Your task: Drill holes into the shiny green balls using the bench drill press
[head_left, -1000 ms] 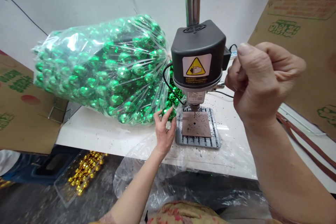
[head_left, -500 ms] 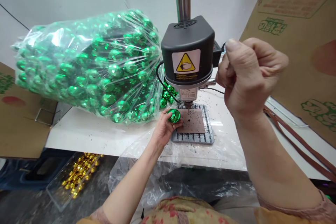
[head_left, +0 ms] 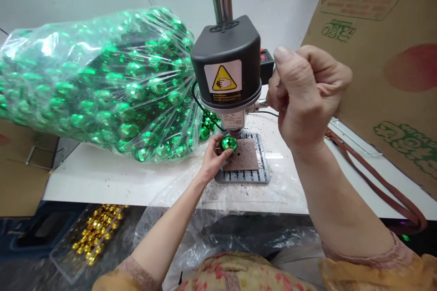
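Note:
My left hand [head_left: 215,154] pinches a shiny green faceted ball [head_left: 229,143] between thumb and fingers. The ball is under the chuck [head_left: 235,132] of a small black drill press [head_left: 227,59], above a brown square board [head_left: 244,159] on the slotted metal base [head_left: 264,163]. Whether drill bit and ball touch cannot be made out. My right hand [head_left: 307,95] is raised in a closed fist at the press's right side, around its feed handle; a silver stub [head_left: 261,104] runs toward the fist, and the grip itself is hidden behind my fingers.
A big clear bag of green balls [head_left: 102,86] lies left of the press, with loose green balls [head_left: 206,129] behind. Cardboard boxes [head_left: 385,72] flank the white table [head_left: 126,177]. Dark shavings are scattered about. A brown strap [head_left: 368,168] lies right; gold balls [head_left: 99,232] fill a tub below.
My left hand has brought the green ball rightward over the board, beneath the chuck, and turned it in the fingers. My right fist keeps its place beside the press. The view has shifted slightly.

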The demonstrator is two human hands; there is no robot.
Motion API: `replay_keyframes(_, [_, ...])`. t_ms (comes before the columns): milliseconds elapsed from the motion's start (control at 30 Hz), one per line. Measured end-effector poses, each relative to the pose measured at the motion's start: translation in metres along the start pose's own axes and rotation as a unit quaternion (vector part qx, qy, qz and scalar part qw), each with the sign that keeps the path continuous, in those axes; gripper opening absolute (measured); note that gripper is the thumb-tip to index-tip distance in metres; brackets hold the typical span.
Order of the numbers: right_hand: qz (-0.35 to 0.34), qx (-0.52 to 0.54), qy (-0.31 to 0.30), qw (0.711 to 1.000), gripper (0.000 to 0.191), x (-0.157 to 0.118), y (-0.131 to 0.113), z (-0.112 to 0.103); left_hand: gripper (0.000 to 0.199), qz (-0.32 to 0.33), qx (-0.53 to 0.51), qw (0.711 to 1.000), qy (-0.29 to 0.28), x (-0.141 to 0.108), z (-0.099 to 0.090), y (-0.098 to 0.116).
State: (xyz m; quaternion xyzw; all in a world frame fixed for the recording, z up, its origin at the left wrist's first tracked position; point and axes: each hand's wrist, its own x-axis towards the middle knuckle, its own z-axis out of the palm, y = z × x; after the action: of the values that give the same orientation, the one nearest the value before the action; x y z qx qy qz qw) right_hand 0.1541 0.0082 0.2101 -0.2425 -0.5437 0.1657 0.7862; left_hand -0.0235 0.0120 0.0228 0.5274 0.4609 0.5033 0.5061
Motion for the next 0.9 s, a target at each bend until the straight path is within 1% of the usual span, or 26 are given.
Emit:
replay_keyframes(100, [0.004, -0.013, -0.005, 1.0, 0.054, 0.001, 0.003, 0.0, 0.06, 0.029, 0.039, 0.999, -0.02, 0.003, 0.002, -0.005])
replay_keyframes(200, [-0.003, 0.009, -0.003, 1.0, 0.056, 0.002, 0.007, 0.0, 0.059, 0.058, 0.069, 0.996, -0.017, 0.004, 0.004, -0.01])
replay_keyframes(300, [-0.008, 0.024, -0.002, 1.0, 0.056, 0.002, 0.011, -0.001, 0.06, 0.071, 0.084, 0.994, -0.025, 0.005, 0.004, -0.015])
replay_keyframes(567, [-0.013, -0.003, -0.022, 1.0, 0.056, 0.003, 0.011, -0.004, 0.058, 0.113, 0.142, 0.983, -0.022, 0.001, 0.006, -0.022])
replay_keyframes(767, [-0.046, -0.018, -0.041, 0.998, 0.051, 0.001, 0.014, -0.006, 0.051, 0.108, 0.14, 0.984, -0.028, -0.011, 0.016, -0.02])
replay_keyframes(900, [-0.032, -0.019, -0.035, 0.999, 0.051, 0.001, 0.014, -0.007, 0.049, 0.098, 0.11, 0.989, -0.02, -0.014, 0.023, -0.017])
